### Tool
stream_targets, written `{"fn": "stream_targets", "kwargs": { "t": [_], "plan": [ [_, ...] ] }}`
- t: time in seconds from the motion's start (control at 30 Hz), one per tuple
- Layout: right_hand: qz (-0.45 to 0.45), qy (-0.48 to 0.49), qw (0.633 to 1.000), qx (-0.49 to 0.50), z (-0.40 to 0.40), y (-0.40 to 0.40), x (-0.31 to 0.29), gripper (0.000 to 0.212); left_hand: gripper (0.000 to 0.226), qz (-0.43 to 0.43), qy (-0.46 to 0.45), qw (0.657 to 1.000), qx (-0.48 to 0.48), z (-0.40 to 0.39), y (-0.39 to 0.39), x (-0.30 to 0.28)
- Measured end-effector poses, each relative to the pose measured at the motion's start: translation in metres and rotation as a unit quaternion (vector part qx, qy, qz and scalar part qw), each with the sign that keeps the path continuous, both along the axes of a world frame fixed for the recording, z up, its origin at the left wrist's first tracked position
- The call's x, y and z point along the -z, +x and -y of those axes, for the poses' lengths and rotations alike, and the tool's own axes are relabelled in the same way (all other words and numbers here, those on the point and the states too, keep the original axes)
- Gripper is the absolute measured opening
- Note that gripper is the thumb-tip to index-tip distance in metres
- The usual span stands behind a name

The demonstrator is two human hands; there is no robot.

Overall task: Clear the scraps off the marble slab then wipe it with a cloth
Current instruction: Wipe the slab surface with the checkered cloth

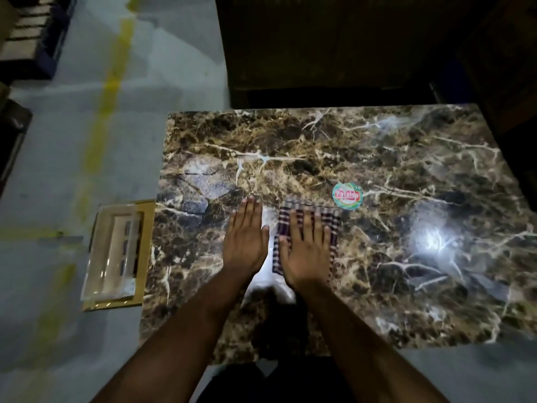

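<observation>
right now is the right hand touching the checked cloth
Touching: the head view shows the right hand lying flat with straight fingers on the checked cloth, pressing it onto the marble slab.

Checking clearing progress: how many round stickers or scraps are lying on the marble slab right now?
1. A round sticker lies on the marble slab, just beyond the checked cloth under the right hand. Anything beneath the cloth or hands would be hidden.

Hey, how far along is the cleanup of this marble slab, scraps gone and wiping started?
Mostly cleared: no loose scraps show on the marble slab, only a round sticker. In hand: the right hand presses flat on the checked cloth, and the left hand lies flat on bare marble beside it. Left: wiping the rest of the slab, possibly removing the sticker.
</observation>
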State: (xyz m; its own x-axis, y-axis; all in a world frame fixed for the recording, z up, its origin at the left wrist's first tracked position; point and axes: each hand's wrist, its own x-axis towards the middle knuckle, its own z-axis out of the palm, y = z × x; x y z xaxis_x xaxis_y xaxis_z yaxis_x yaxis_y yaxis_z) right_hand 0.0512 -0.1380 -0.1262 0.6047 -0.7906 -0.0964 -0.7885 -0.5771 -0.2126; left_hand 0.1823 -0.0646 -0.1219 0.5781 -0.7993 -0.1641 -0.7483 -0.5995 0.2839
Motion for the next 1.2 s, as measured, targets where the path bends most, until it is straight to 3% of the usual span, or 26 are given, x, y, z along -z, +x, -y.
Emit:
{"fn": "stream_targets", "kwargs": {
  "t": [0.1,0.2,0.33,0.5,0.7,0.9,1.07,1.2],
  "plan": [
    [0.011,0.004,0.997,-0.070,0.047,0.038,0.002,0.066,0.060,0.009,0.004,1.000,0.008,0.017,0.013,0.003],
    [-0.019,0.001,1.000,-0.017,0.100,0.046,0.002,0.069,0.062,0.007,0.003,1.000,0.023,0.032,0.026,0.003],
    [-0.003,-0.010,1.000,0.005,0.095,0.042,-0.003,0.067,0.061,0.009,0.003,1.000,0.009,0.051,0.036,0.000],
    [0.009,0.001,0.996,-0.092,0.132,0.097,0.003,0.067,0.061,0.028,0.006,1.000,-0.007,0.070,0.041,-0.002],
    [0.005,-0.021,1.000,-0.007,0.161,0.093,0.002,0.069,0.063,0.026,0.016,1.000,0.001,0.089,0.053,0.001],
    [0.006,-0.007,0.991,-0.130,0.192,0.151,0.004,0.067,0.063,0.032,0.016,0.999,-0.018,0.126,0.077,0.000],
    [-0.013,-0.020,0.999,-0.024,0.238,0.143,0.006,0.069,0.065,0.031,0.011,0.999,0.002,0.147,0.094,-0.001],
    [0.000,0.001,0.996,-0.087,0.221,0.160,0.000,0.067,0.064,0.038,0.009,0.999,-0.003,0.156,0.096,0.000]
  ]
}}
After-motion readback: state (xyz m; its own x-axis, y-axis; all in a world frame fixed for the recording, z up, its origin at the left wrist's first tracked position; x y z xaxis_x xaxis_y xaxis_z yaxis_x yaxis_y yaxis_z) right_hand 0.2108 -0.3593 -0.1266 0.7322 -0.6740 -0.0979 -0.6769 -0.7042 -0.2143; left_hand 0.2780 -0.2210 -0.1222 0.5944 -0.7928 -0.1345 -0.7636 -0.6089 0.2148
